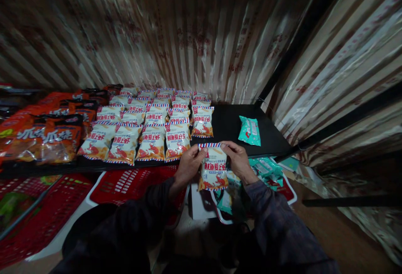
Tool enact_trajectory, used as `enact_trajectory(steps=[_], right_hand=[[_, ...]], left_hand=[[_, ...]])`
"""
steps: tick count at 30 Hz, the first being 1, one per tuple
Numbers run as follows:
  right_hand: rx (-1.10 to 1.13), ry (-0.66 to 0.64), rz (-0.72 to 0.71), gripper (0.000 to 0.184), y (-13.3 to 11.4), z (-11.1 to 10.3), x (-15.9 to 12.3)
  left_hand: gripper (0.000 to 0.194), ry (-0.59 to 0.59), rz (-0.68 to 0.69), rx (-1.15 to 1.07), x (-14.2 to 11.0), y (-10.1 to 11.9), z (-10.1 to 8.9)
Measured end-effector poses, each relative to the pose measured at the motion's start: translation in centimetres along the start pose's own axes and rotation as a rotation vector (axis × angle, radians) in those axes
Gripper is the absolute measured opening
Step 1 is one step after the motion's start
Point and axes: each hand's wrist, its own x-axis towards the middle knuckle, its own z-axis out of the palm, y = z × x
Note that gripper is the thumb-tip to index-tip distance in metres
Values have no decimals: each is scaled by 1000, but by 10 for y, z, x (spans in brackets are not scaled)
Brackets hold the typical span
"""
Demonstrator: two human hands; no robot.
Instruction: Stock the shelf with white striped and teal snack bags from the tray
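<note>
A white and orange snack bag [214, 171] with a red-and-blue striped top edge hangs upright between my hands, just in front of the shelf edge. My left hand [190, 163] pinches its upper left corner, and my right hand [239, 160] pinches the upper right corner. Behind it, rows of matching snack bags [153, 140] stand on the black shelf [224, 127]. The closest of these on the shelf, a single front bag [202, 122], sits just beyond my left hand. A teal packet [250, 130] lies on the shelf beyond my right hand.
Orange snack bags [61, 138] fill the shelf's left part. Below stand red baskets [138, 184], one holding teal packets [266, 169]. Black metal posts [295, 43] rise at the right, and striped plastic sheeting [188, 35] hangs behind the shelf.
</note>
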Motion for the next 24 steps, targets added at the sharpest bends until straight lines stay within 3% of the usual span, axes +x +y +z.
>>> enact_trajectory(steps=[7, 11, 15, 24], right_hand=[[-18, -101, -33, 41, -3, -1, -6], [6, -279, 52, 61, -5, -3, -12], [-9, -451, 139, 64, 0, -5, -15], [-60, -530, 140, 66, 7, -6, -10]], left_hand=[[33, 67, 59, -12, -1, 9, 0], [33, 155, 124, -44, 4, 12, -5], [37, 218, 175, -148, 10, 13, -9], [37, 254, 172, -179, 10, 22, -10]])
